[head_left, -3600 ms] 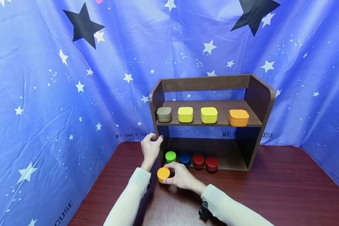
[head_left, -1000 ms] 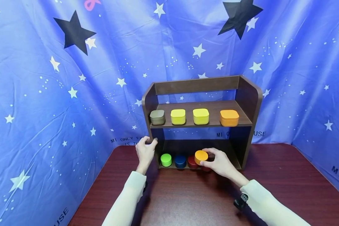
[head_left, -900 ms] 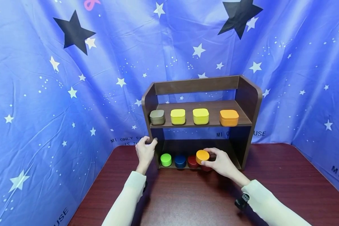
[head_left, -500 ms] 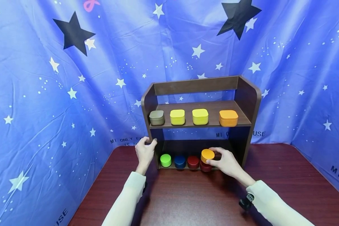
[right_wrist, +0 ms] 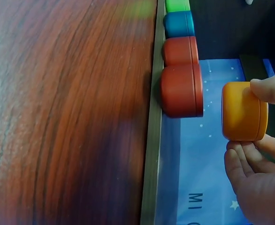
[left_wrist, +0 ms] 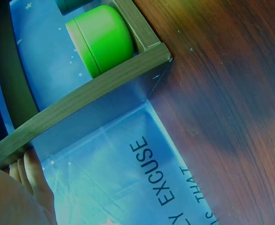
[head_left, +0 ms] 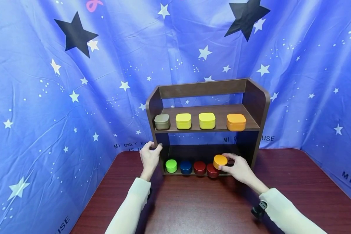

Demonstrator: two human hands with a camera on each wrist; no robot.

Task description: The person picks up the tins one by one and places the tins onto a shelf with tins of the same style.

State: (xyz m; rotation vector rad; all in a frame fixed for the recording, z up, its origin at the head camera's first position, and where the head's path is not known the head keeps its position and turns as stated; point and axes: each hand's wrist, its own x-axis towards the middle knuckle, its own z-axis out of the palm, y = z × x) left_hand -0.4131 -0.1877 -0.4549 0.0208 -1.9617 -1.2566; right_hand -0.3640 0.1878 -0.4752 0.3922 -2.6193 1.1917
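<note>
My right hand (head_left: 241, 169) pinches a round orange tin (head_left: 220, 161) between thumb and fingers. In the right wrist view this tin (right_wrist: 240, 111) hangs over the lower shelf, apart from the nearest red tin (right_wrist: 180, 91). My left hand (head_left: 150, 158) grips the left side panel (left_wrist: 81, 103) of a dark brown two-tier shelf (head_left: 203, 89), its fingers partly hidden behind the panel. Along the lower front edge, from the left, stand round tins: green (head_left: 171, 166), blue (head_left: 186, 167) and two red ones, the right one (head_left: 212, 171) slightly forward.
On the upper shelf stand square tins: a grey one (head_left: 162, 122), two yellow ones (head_left: 183, 121) and an orange one (head_left: 236, 123) at the right. The shelf stands on a reddish-brown table (head_left: 178, 208). A blue star-patterned curtain (head_left: 105, 81) hangs behind and beside it.
My right hand has carried the round orange tin from in front of the green tin rightward, past the red tins, to their right. My left hand keeps its grip on the side panel.
</note>
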